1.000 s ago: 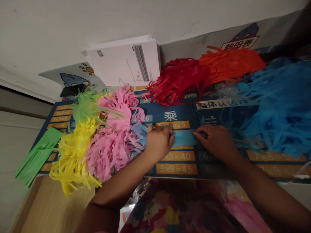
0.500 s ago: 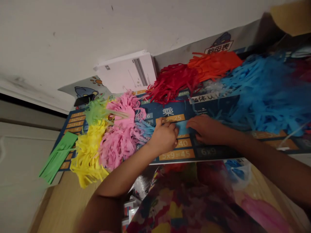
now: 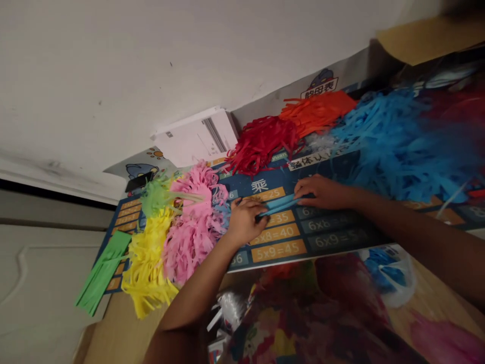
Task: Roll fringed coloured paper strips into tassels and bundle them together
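Note:
A narrow, folded or rolled length of blue paper point(image 3: 281, 203) stretches between my hands just above the printed mat point(image 3: 278, 250). My left hand point(image 3: 246, 220) has its fingers closed on the left end, and some blue fringe shows beyond it. With bent fingers, my right hand point(image 3: 320, 192) pinches the other end. Just left of my left hand lies pink fringed paper point(image 3: 197, 197), beside yellow fringed paper point(image 3: 147, 268) and pale green fringed paper point(image 3: 155, 194). A large heap of blue fringed paper point(image 3: 401, 151) spreads to the right of my right hand.
Red fringed paper point(image 3: 261, 144) and orange fringed paper point(image 3: 320, 111) lie toward the wall. A white stack point(image 3: 195, 136) leans there. Green paper strips point(image 3: 104, 273) overhang the mat's left edge. Below the front edge sits a clear tub point(image 3: 394, 278) with blue material inside.
The blue paper between my hands now looks narrower and more tightly folded, with more of it showing. My left hand has shifted slightly left and the camera view has moved.

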